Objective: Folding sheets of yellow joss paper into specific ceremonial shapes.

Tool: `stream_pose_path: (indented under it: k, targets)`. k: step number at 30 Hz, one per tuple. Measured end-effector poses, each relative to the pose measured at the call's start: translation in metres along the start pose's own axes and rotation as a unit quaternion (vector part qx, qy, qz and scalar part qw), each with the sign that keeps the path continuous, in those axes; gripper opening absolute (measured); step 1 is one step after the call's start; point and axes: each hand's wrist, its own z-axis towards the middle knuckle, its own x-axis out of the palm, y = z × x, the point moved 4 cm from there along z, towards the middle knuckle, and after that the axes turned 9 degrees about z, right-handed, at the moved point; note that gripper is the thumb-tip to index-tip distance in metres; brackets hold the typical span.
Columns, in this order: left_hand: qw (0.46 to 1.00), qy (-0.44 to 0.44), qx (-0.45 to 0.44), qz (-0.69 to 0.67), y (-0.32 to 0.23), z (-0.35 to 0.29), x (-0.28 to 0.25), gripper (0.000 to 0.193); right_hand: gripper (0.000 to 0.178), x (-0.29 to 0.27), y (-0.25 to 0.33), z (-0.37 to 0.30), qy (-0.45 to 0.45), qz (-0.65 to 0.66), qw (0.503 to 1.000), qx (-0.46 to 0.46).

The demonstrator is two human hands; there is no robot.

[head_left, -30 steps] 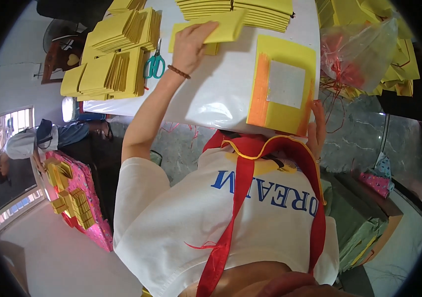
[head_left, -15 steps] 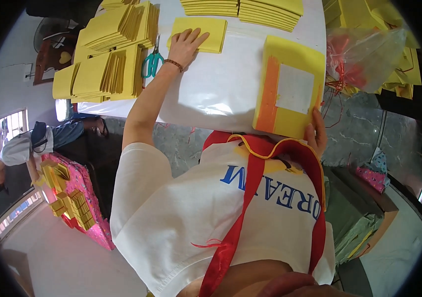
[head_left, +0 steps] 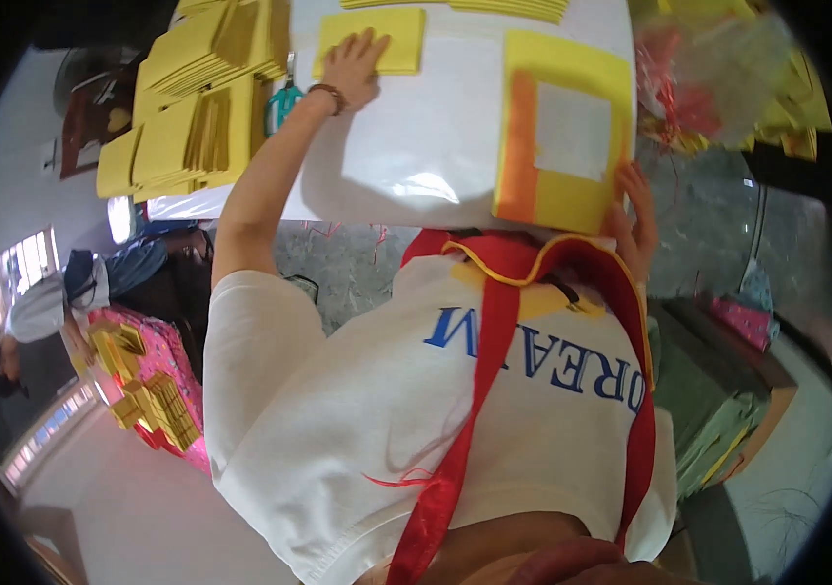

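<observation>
On the white table (head_left: 416, 146), the left hand (head_left: 353, 66) lies flat, fingers spread, on a yellow sheet (head_left: 387, 39) at the far edge. The right hand (head_left: 633, 219) grips the yellow folder (head_left: 562, 127) at the near edge.

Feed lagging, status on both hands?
Left hand flat on yellow sheet. Right hand grips yellow folder at table edge. Scissors beside left wrist.

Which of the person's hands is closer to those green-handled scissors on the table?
The left. The left hand lies flat on a yellow sheet just right of the scissors; the right hand grips the big yellow folder far across.
</observation>
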Motion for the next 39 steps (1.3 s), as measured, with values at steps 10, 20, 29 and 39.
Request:
stream_pose_path:
  k: [10,20,29,39]
  targets:
    - [0.967,-0.174,0.095,-0.160,-0.089,-0.010,-0.106,0.049,0.021,-0.001,-0.021,0.009,0.038,0.029,0.999,0.026]
    - [0.930,-0.116,0.313,-0.152,-0.247,-0.072,-0.149,0.037,0.036,0.000,-0.028,0.009,0.026,0.189,0.976,0.107]
    - [0.893,-0.030,0.240,-0.379,-0.234,-0.057,-0.143,0.014,0.042,0.000,-0.037,0.006,0.025,0.235,0.967,0.097]
    - [0.869,0.145,0.107,-0.460,-0.224,-0.046,-0.130,0.019,0.039,0.001,-0.036,0.006,0.019,0.232,0.968,0.090]
